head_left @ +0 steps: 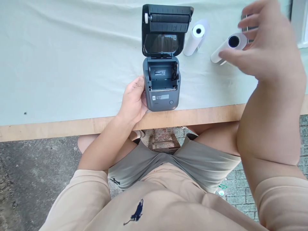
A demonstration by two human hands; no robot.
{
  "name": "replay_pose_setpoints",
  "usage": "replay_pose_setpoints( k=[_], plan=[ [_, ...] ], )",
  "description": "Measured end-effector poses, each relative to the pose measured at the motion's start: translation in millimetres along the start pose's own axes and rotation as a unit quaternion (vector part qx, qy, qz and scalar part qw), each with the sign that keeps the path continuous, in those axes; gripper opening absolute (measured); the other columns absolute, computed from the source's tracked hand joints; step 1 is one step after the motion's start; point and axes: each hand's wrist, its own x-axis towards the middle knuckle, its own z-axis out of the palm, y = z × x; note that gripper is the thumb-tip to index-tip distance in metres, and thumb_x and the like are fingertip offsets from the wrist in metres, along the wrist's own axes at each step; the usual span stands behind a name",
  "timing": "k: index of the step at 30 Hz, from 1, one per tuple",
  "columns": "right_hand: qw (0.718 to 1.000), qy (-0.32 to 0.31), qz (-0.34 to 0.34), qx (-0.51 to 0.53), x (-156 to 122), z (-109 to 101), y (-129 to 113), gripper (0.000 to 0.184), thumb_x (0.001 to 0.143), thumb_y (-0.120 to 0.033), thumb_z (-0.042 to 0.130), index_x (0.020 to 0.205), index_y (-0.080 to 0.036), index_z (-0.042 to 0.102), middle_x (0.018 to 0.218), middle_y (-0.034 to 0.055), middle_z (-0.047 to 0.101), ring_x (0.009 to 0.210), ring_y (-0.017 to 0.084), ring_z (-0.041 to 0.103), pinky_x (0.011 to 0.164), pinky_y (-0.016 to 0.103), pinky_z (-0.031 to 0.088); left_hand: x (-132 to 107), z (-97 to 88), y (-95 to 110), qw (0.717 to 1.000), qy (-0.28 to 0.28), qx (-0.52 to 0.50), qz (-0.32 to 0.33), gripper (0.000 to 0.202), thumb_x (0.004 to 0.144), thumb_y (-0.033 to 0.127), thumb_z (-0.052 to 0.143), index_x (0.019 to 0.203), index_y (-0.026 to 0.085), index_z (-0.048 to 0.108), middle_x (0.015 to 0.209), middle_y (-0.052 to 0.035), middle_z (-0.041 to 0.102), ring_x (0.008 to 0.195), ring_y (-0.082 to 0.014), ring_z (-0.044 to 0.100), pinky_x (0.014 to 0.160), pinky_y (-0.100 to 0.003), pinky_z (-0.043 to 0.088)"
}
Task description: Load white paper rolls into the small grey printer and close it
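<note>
A dark portable label printer (162,85) stands near the table's front edge, its lid (166,29) flipped up and back. No roll shows in its paper bay. My left hand (134,99) grips the printer along its left side, with part of the fingers hidden behind it. My right hand (269,48) is raised at the right, its fingers spread and slightly blurred. Its thumb overlaps a white paper roll (220,51) with a dark core; whether they touch I cannot tell. Another white paper roll (192,43) stands between that one and the printer lid.
A pale green cloth (72,64) covers the table, leaving a bare wooden front edge (204,117). Behind my right fingers a dark object is mostly hidden. A whitish object (302,25) sits at the far right edge. A wooden stool (165,146) shows below.
</note>
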Motion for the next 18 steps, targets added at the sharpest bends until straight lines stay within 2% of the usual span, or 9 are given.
replay_pose_setpoints(
  k=[2,5,12,18],
  plan=[
    [0.999,-0.017,0.016,-0.047,3.3,6.1,8.4,0.077,0.066,-0.022,0.078,0.137,-0.031,0.048,0.132,0.01,0.058,0.093,0.023,0.058,0.08,0.043,0.045,-0.2,0.8,0.2,1.0,0.005,0.006,0.001,0.038,0.101,0.023,0.038,0.084,0.017,0.072,0.083,0.0041,0.076,0.078,-0.0076,0.074,0.075,-0.019,0.063],
    [0.997,-0.005,0.036,-0.061,4.5,10.4,10.9,0.072,0.068,-0.018,0.075,0.134,-0.032,0.051,0.125,0.0086,0.059,0.075,0.014,0.05,0.077,0.041,0.043,-0.5,1.7,-0.2,1.0,0.008,0.008,0.007,0.039,0.101,0.023,0.038,0.083,0.017,0.072,0.082,0.0042,0.076,0.078,-0.0067,0.073,0.075,-0.018,0.062],
    [0.998,0.027,0.031,-0.043,8.3,13.5,12.9,0.051,0.069,-0.017,0.071,0.119,-0.021,0.062,0.113,0.008,0.065,0.067,0.008,0.044,0.069,0.033,0.04,-0.6,0.9,-0.4,1.0,0.004,0.011,0.002,0.036,0.101,0.026,0.039,0.088,0.017,0.072,0.087,0.003,0.077,0.081,-0.0091,0.074,0.078,-0.021,0.062],
    [0.998,0.063,0.003,-0.004,18.1,23.3,22.3,0.033,0.064,-0.014,0.068,0.096,-0.021,0.063,0.095,0.0034,0.064,0.066,0.007,0.042,0.062,0.031,0.036,-1.3,1.7,1.2,1.0,0.0,-0.006,0.001,0.037,0.101,0.024,0.039,0.088,0.015,0.073,0.086,0.0028,0.077,0.08,-0.0088,0.074,0.076,-0.022,0.063]
  ],
)
